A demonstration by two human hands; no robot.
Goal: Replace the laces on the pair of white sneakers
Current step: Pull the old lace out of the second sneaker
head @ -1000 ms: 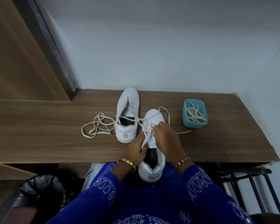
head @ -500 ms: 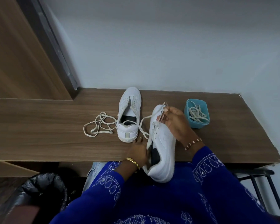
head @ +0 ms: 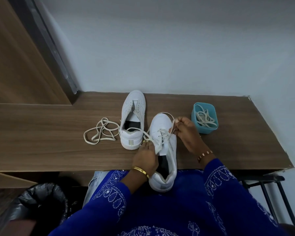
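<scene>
- The near white sneaker [head: 162, 133] lay with its toe on the wooden surface [head: 49, 133] and its heel over the edge, at the person's lap.
- The left hand [head: 146, 157] kept its grip closed round that sneaker's collar.
- The right hand [head: 186, 133] pinched the cream lace [head: 172, 124] threaded through the eyelets.
- The second sneaker [head: 133, 116] stood unlaced just beside it, a loose lace [head: 100, 132] to its left.
- A teal tub [head: 204, 117] held more laces.

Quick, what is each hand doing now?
Left hand: grips the near sneaker at its side.
Right hand: pinches the lace near the toe.
</scene>
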